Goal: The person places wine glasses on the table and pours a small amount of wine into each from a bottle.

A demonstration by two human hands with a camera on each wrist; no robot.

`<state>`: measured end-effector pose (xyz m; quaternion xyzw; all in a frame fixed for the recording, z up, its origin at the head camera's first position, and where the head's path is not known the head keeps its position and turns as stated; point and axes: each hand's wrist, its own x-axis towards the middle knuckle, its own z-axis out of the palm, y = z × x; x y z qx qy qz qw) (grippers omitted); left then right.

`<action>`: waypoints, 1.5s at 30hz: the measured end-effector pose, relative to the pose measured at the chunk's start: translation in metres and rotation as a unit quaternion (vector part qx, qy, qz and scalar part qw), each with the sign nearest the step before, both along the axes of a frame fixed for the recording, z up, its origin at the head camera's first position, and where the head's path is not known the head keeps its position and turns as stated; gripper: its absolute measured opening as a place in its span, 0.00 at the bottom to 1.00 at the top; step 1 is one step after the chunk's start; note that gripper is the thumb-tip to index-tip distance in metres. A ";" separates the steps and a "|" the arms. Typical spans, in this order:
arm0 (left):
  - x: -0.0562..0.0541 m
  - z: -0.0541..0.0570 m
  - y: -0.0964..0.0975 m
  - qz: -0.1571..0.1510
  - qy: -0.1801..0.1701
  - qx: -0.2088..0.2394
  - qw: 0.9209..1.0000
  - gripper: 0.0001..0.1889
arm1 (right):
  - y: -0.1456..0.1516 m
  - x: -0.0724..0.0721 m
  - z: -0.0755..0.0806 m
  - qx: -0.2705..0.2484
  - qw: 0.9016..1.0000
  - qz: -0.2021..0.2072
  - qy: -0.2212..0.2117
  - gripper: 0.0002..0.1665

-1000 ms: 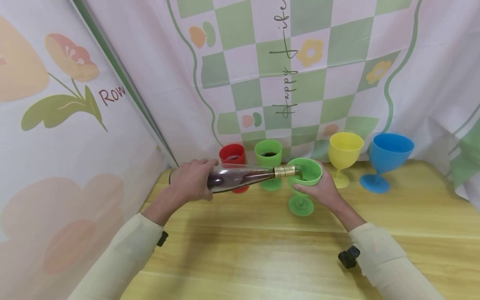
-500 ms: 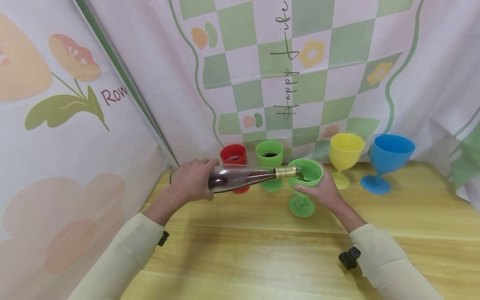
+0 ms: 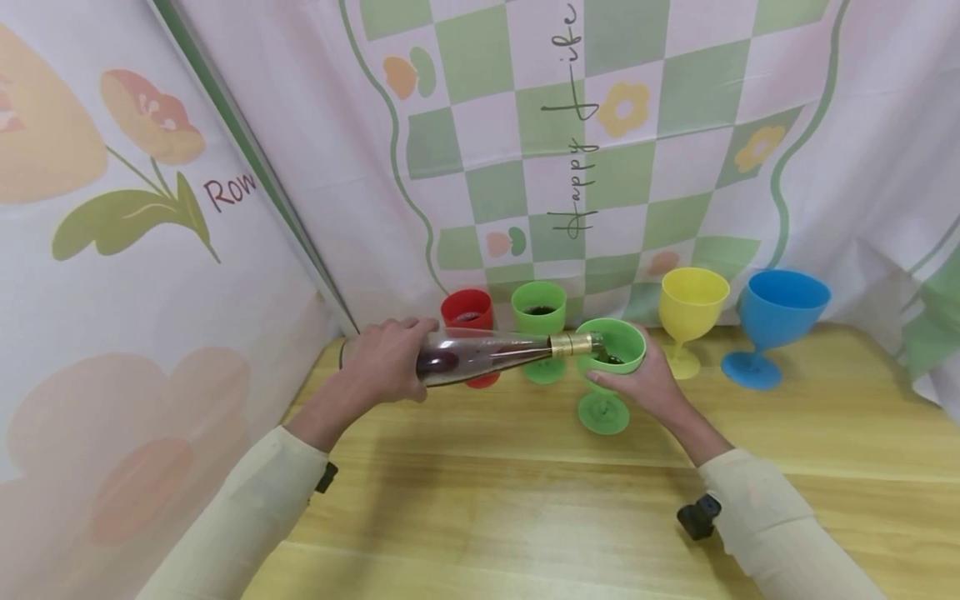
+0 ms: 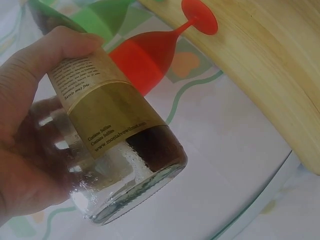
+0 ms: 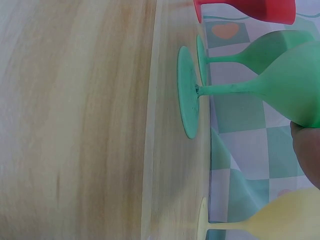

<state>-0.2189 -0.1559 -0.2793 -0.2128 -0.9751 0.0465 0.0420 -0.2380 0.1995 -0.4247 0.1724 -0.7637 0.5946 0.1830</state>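
Observation:
My left hand (image 3: 392,358) grips the body of a wine bottle (image 3: 487,354), tipped almost level, its gold-banded neck pointing right. The bottle's mouth lies at the rim of a green goblet (image 3: 603,415), with dark liquid showing inside the bowl. Curled around that bowl from the right is my right hand (image 3: 647,377). In the left wrist view the bottle's paper label (image 4: 112,115) and glass base show, with dark liquid along one side. Behind the bottle stand a red goblet (image 3: 467,310) and a second green goblet (image 3: 538,307), both holding dark liquid.
To the right of the held goblet stand a yellow goblet (image 3: 693,304) and a blue goblet (image 3: 783,308). All the goblets are on a wooden table (image 3: 525,517). A printed checkered curtain (image 3: 555,167) hangs close behind them, and another (image 3: 150,292) is at the left.
More dark liquid shows in the held green goblet than a second ago. Both hands, the bottle and the goblets keep nearly the same places; the head view has shifted slightly.

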 end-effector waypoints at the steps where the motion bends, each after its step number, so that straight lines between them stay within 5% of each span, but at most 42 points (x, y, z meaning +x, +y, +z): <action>1: 0.000 0.000 0.000 0.000 0.001 0.000 1.000 0.44 | 0.000 0.000 0.000 -0.001 1.000 0.001 0.000 0.47; 45: 0.000 0.002 0.001 0.000 0.000 -0.002 1.000 0.45 | 0.000 0.002 0.002 -0.006 1.000 0.002 -0.002 0.46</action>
